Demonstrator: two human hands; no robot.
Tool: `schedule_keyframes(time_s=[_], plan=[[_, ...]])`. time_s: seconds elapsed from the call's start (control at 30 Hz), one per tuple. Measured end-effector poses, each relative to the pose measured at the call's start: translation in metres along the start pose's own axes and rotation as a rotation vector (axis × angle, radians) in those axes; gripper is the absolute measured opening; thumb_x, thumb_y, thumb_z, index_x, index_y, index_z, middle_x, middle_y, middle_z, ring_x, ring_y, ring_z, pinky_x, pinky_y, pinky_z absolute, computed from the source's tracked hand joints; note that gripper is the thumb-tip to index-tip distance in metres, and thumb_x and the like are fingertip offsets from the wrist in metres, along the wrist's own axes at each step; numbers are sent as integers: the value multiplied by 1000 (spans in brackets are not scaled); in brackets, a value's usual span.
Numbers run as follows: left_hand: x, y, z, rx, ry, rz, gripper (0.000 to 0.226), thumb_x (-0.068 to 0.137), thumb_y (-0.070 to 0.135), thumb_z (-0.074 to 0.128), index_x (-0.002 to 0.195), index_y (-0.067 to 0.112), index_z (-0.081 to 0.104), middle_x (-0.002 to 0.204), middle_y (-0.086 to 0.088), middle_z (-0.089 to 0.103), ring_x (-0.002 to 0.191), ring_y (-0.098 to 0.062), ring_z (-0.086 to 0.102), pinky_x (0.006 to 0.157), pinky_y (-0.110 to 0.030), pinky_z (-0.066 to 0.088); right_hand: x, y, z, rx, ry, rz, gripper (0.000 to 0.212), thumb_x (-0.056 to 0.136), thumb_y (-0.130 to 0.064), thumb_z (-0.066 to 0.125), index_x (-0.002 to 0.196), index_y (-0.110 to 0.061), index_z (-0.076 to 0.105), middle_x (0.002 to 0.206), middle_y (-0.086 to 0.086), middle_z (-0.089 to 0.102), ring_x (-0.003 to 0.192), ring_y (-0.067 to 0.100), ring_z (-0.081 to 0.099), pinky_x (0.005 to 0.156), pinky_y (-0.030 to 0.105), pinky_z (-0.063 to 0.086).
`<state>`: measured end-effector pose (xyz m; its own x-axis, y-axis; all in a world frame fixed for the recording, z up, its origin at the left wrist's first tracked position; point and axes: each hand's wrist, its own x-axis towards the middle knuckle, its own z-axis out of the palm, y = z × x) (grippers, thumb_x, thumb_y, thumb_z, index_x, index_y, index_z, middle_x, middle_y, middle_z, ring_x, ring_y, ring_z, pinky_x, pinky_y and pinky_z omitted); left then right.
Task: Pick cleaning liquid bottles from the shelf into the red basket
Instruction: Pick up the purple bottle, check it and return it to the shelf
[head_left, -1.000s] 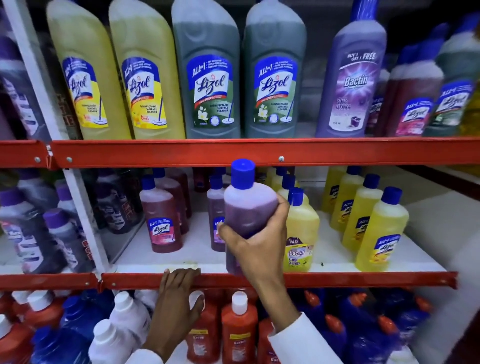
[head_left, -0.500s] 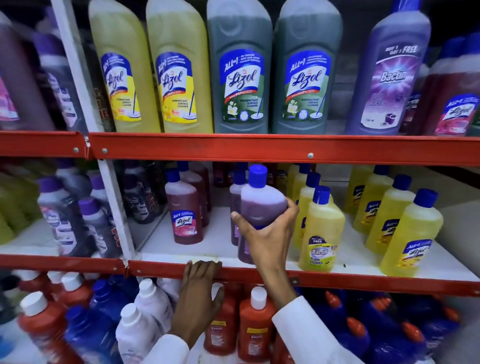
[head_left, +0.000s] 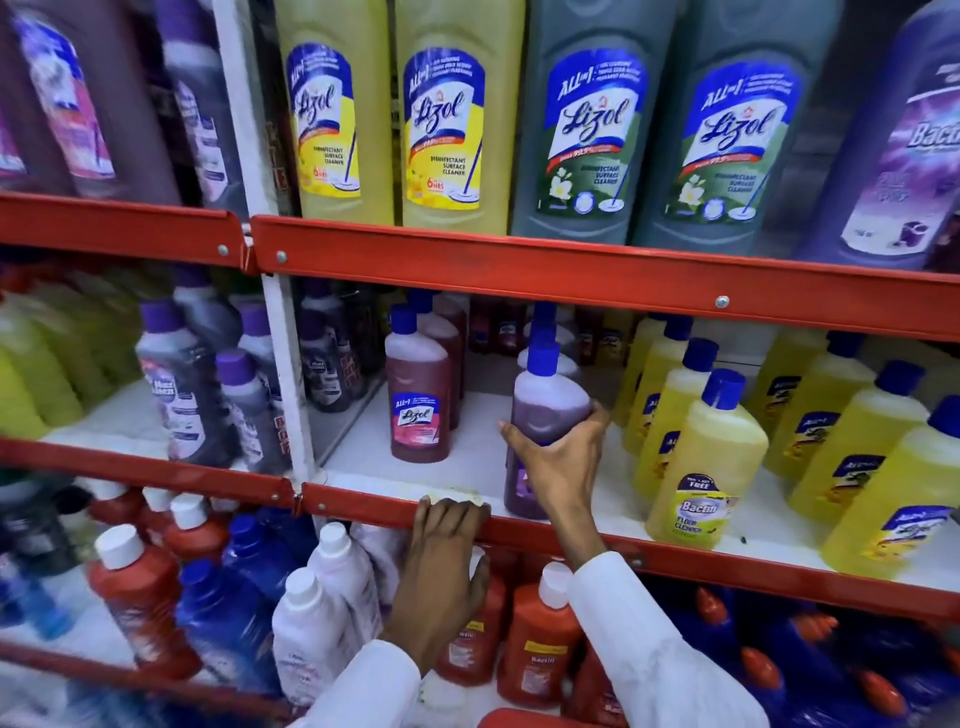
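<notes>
My right hand (head_left: 561, 457) is wrapped around a purple cleaning liquid bottle (head_left: 545, 400) with a blue cap, which stands at the front of the middle shelf (head_left: 467, 462). My left hand (head_left: 441, 566) rests on the red front lip (head_left: 363, 512) of that shelf, fingers curled over its edge. A sliver of the red basket (head_left: 524, 719) shows at the bottom edge, below my sleeves. A maroon Lizol bottle (head_left: 418, 405) stands to the left of the held one, and yellow bottles (head_left: 706, 467) stand close on its right.
Large yellow and grey-green Lizol bottles (head_left: 587, 130) fill the top shelf. Red, white and blue bottles (head_left: 332, 608) crowd the lower shelf under my arms. A white upright post (head_left: 280, 343) divides this bay from the left bay of purple-capped bottles (head_left: 182, 384).
The view has swung left and closer to the shelf. My right hand has lowered the purple bottle, which now sits on the middle shelf. My left hand stays on the red lip.
</notes>
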<state>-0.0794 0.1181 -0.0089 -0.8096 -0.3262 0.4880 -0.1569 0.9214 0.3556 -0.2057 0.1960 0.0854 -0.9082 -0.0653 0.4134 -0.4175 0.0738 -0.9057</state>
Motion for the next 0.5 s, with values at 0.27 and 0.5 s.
schedule_keyframes(time_s=[0.27,0.5], plan=[[1,2,0,13,14,-10,47,77,31,58,123,25,51,120,3,58,118,-21,47,117,-48,22,2,7,1,-16,-4,4,103,53,-26,99,133,-6,37,131,14,54,119,30,56,94,29,49],[-6,26,7,8,52,1,52,80,31,62,129,20,48,133,-5,53,130,-26,41,112,-50,32,-30,17,-50,-105,1,-115,91,65,-38,92,138,-16,42,133,2,49,118,16,52,95,31,49]])
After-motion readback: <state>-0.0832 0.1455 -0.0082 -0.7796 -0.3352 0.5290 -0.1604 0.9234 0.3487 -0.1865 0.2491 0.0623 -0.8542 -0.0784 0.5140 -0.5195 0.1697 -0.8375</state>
